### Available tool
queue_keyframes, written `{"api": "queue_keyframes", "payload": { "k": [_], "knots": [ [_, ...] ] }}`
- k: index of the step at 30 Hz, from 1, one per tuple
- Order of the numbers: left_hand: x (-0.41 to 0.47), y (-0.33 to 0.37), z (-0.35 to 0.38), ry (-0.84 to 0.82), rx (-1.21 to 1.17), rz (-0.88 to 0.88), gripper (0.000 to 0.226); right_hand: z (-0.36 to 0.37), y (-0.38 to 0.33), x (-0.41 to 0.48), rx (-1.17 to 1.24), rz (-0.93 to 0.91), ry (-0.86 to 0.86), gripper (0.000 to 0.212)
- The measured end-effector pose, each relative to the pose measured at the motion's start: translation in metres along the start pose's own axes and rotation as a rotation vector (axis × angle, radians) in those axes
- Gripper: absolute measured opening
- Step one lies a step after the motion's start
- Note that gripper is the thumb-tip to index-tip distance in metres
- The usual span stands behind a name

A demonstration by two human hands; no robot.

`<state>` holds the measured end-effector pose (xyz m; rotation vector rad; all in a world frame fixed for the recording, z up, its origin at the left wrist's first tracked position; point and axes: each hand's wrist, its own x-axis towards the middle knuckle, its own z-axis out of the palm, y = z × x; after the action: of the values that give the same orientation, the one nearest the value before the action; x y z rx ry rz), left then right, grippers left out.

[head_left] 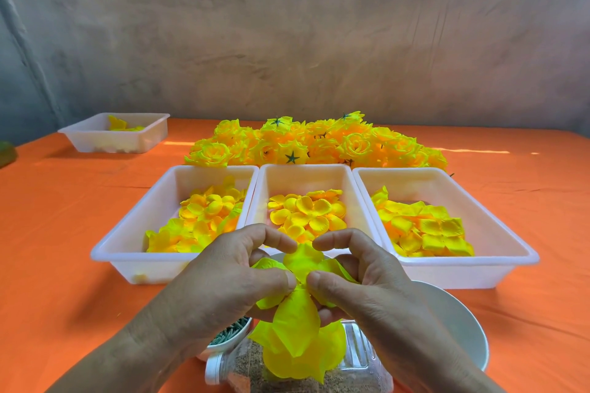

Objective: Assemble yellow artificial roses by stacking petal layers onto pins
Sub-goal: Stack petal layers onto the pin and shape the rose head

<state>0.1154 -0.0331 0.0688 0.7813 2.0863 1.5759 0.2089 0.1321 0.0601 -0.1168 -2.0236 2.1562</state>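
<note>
Over an orange tablecloth [64,233], the left hand [223,281] and right hand [360,281] pinch a bright yellow fabric rose petal stack [298,322] between thumbs and fingers, just before three white plastic trays of loose yellow petals [309,210].

Matt fabric petals [300,322], smooth white plastic trays [472,265], orange cloth table cover [57,233].

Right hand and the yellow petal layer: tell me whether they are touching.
Touching. The head view shows the right hand pinching the yellow petal layer between thumb and fingers; the left hand pinches it too.
</note>
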Motion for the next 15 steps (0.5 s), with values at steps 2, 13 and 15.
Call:
{"api": "queue_keyframes", "payload": {
  "k": [2,13,15],
  "knots": [
    [-0.001,0.002,0.001,-0.004,-0.011,0.0,0.029,0.0,0.0,0.0,-0.008,0.002,0.002,0.029],
    [-0.006,0.008,0.012,-0.023,-0.109,-0.095,0.031,0.0,0.006,-0.003,-0.132,0.012,-0.012,0.029],
    [-0.005,0.005,0.014,-0.041,-0.066,-0.116,0.031,-0.001,0.008,-0.002,-0.218,0.003,-0.03,0.03]
  ]
}}
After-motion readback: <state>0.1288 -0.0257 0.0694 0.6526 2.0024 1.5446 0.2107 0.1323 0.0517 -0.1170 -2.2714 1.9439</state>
